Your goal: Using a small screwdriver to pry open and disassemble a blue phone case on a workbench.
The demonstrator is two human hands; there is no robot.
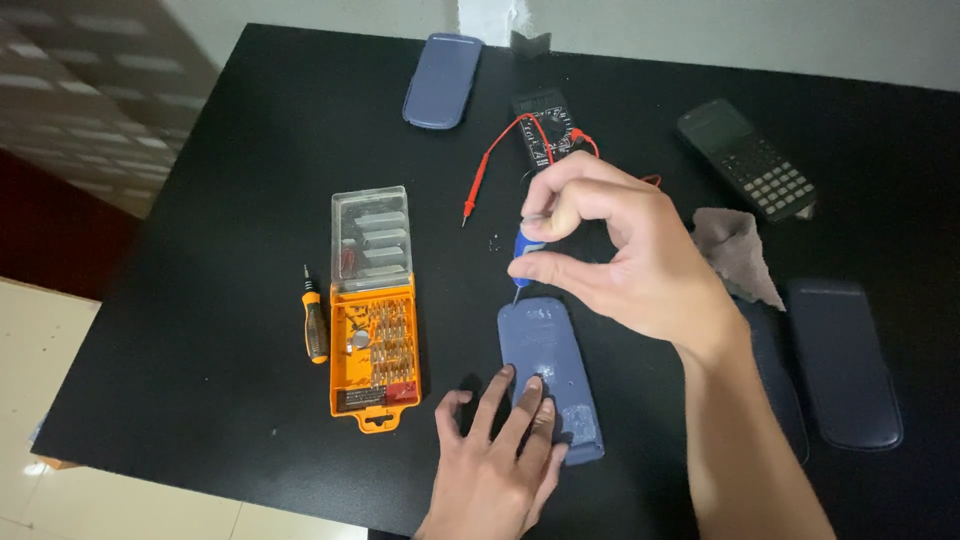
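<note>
The right hand (pixel 625 255) is pinching a small blue screwdriver (pixel 524 250) between thumb and fingertips, holding it upright with its tip touching the top end of a blue-grey calculator back (pixel 545 365) lying on the black table (pixel 220 330). The left hand (pixel 500 450) is pressing flat on the lower part of that back, fingers spread and holding nothing. Just left of it, an orange bit case (pixel 373 345) is lying open (its clear lid folded back), with an orange-handled driver (pixel 314 322) beside it. A multimeter (pixel 545 125) with red leads is sitting behind the right hand, a black calculator (pixel 748 160) and grey cloth (pixel 735 250) to the right, and a blue cover (pixel 443 80) at the far edge.
</note>
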